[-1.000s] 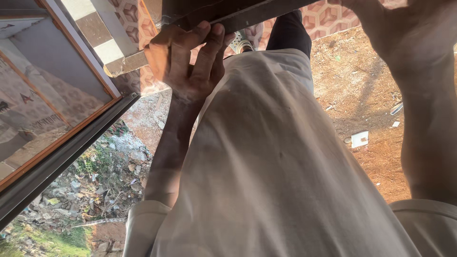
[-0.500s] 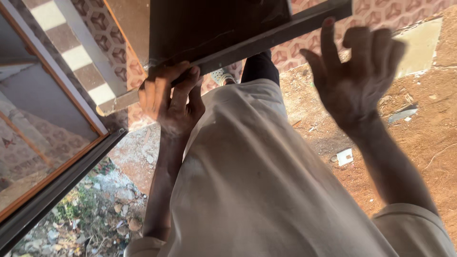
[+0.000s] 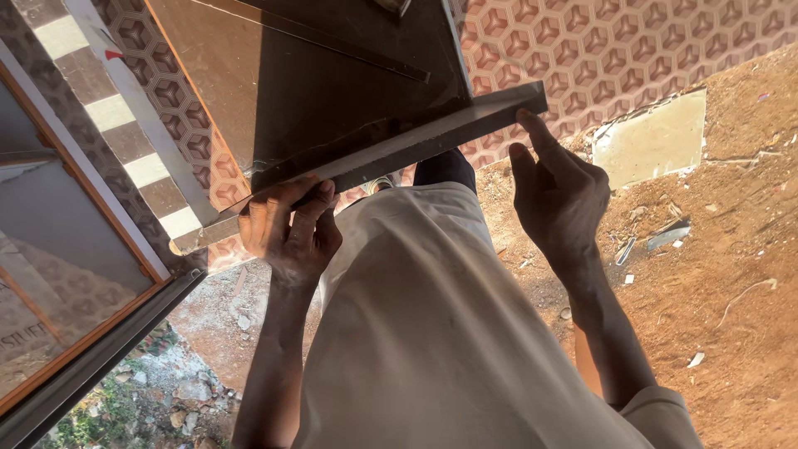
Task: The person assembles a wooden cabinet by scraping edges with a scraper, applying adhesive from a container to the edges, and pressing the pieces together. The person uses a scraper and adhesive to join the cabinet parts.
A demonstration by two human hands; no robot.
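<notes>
Slab: a dark, flat, glossy panel held up at chest height, slanting from lower left to upper right. Its thick pale-grey front edge faces the camera and runs from near the striped wall to a squared corner at upper right.
Strip: a thin dark bar lies diagonally on the slab's top face.
Left hand: clamped on the slab's lower left edge; fingers curl over the front edge from below, knuckles toward the camera.
Right hand: at the slab's upper right corner; the extended fingertip touches the underside of the edge just by the corner. The remaining fingers are half curled and loosely together, not wrapped round the slab. Whether it bears weight cannot be told.
Garment: a cream cloth covers the person's torso between the two forearms and fills the lower centre of the view.
Wall: tiled in an orange-and-white hexagon pattern, directly behind the slab.
Band: a brown-and-white striped band runs down the wall left of the slab.
Window: an orange-framed pane at far left, beside the band.
Ground: reddish earth on the right, littered with small scraps.
Tile: a pale flat piece lies on the ground near the wall's foot.
Rubble: grey stones and weeds at lower left.
</notes>
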